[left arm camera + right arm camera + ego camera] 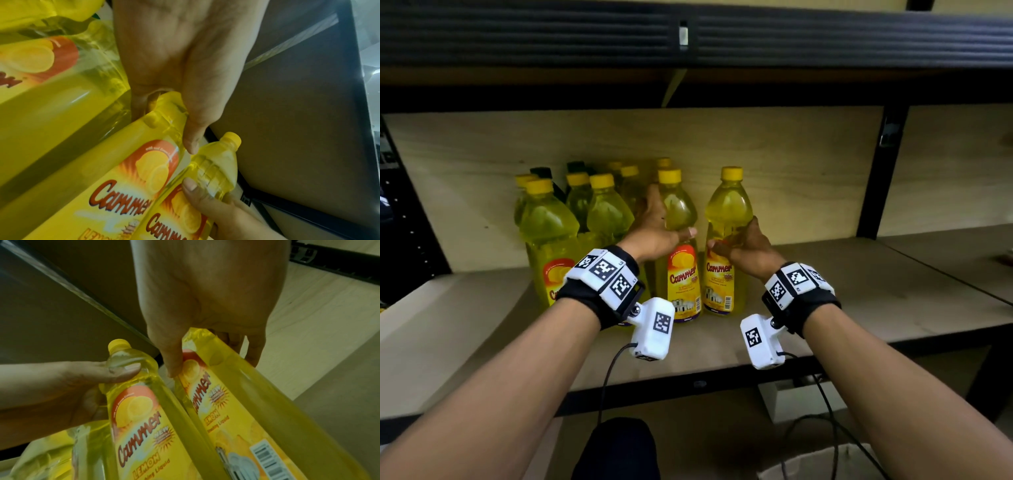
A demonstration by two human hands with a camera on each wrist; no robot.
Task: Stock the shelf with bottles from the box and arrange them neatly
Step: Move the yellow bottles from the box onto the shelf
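Two yellow "Cammer" lemon dish-liquid bottles stand upright side by side on the wooden shelf (859, 291). My left hand (667, 222) grips the left bottle (683, 274) at its shoulder, thumb in front and fingers behind. My right hand (736, 236) grips the right bottle (726, 205) at the same height. The left wrist view shows my left hand (174, 105) wrapped round its bottle (131, 170), with the other bottle (213, 168) beside it. In the right wrist view my right hand (205, 345) holds its bottle (236, 402) next to the left bottle (139, 410).
Several more yellow bottles (551, 233) stand packed together at the shelf's back left. An upper shelf (825, 41) hangs low overhead. A black upright (876, 171) divides the shelf on the right, with bare board before it. A cardboard box (818, 462) lies below.
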